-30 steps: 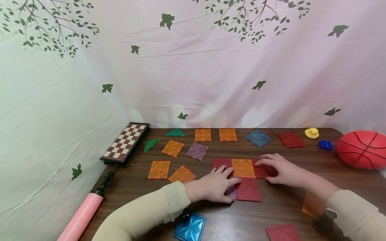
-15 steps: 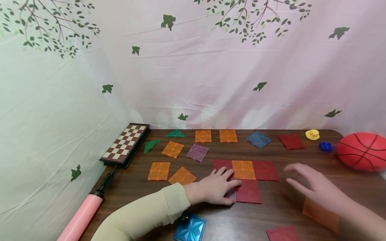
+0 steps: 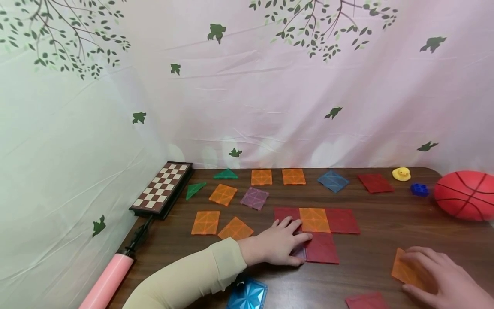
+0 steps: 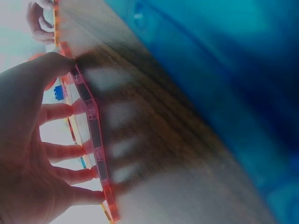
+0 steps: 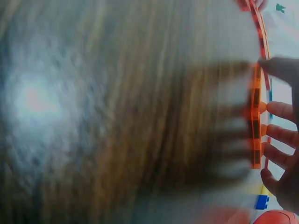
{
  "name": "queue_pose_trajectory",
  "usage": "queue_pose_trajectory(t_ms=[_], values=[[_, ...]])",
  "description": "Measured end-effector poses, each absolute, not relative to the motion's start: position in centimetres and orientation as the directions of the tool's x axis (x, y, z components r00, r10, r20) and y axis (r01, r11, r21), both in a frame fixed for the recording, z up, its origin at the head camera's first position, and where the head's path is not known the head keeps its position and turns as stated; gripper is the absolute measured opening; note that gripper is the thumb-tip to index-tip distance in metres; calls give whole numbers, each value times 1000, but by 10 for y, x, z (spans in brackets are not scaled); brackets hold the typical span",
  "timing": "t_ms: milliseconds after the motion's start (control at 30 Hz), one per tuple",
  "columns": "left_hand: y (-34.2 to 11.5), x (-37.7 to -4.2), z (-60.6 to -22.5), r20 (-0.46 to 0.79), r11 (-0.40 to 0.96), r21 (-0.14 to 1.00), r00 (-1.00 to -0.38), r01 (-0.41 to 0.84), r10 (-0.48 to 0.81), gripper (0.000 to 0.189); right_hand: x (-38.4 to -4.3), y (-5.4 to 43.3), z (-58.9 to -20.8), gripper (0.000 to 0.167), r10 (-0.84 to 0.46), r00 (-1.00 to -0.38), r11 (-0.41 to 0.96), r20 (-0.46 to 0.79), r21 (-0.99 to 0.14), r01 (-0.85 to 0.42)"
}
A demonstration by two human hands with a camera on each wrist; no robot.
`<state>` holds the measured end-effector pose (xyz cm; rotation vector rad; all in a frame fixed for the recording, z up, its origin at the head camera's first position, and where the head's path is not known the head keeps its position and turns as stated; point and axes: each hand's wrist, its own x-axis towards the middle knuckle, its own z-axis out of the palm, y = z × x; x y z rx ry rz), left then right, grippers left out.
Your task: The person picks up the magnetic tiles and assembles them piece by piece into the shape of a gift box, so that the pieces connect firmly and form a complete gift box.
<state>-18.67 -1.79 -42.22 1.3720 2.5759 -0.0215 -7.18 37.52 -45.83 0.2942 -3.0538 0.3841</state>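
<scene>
My left hand (image 3: 278, 242) rests with spread fingers on a purple tile (image 3: 299, 252) and touches the red tile (image 3: 285, 212) beyond it. These join an orange magnetic tile (image 3: 314, 220), a red tile (image 3: 342, 221) to its right and another red tile (image 3: 322, 248) below, all lying flat. Thumb and fingertips also meet the tile edges in the left wrist view. At the right, my right hand (image 3: 444, 279) holds a separate orange magnetic tile (image 3: 403, 272), thumb at its near edge and fingers over its far side. The hand hides part of that tile.
Several loose tiles, such as a purple square (image 3: 254, 198) and a blue square (image 3: 333, 181), lie toward the back. A chessboard (image 3: 162, 186) and pink pump (image 3: 108, 279) line the left. A rubber duck (image 3: 401, 174), blue brick (image 3: 419, 189) and red ball (image 3: 465, 195) are at right.
My right hand has left the right-hand red tile of the joined group, moved right and toward me, and taken hold of the loose orange tile. My left hand has stayed put.
</scene>
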Motion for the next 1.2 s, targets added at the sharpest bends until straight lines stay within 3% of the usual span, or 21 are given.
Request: queue_pose_trajectory(t_ms=[267,433,533,800,1000,1133,1200], values=[[-19,-187,-424,-195,560,104,-535,822,822,65,-83,361,-463,59,-288,-951,917,110,-254,-307],[-19,-187,-423,-191,557,100,-533,824,824,65,-97,337,-461,53,-432,-860,836,272,-236,-495],[-18,-187,-423,-191,558,98,-535,824,823,66,-106,323,-455,53,-493,-823,794,282,-240,-558],[-18,-187,-422,-193,564,97,-541,820,819,66,-123,302,-443,49,-560,-812,767,167,-266,-584],[-18,-189,-422,-193,559,106,-534,822,823,66,-129,297,-441,48,-584,-796,738,161,-302,-603],[-21,-194,-421,-191,548,161,-519,821,833,67,-131,295,-441,59,-573,-804,738,157,-328,-590],[-27,-197,-417,-165,563,197,-539,802,826,67,-133,293,-442,69,-560,-817,738,136,-366,-567]])
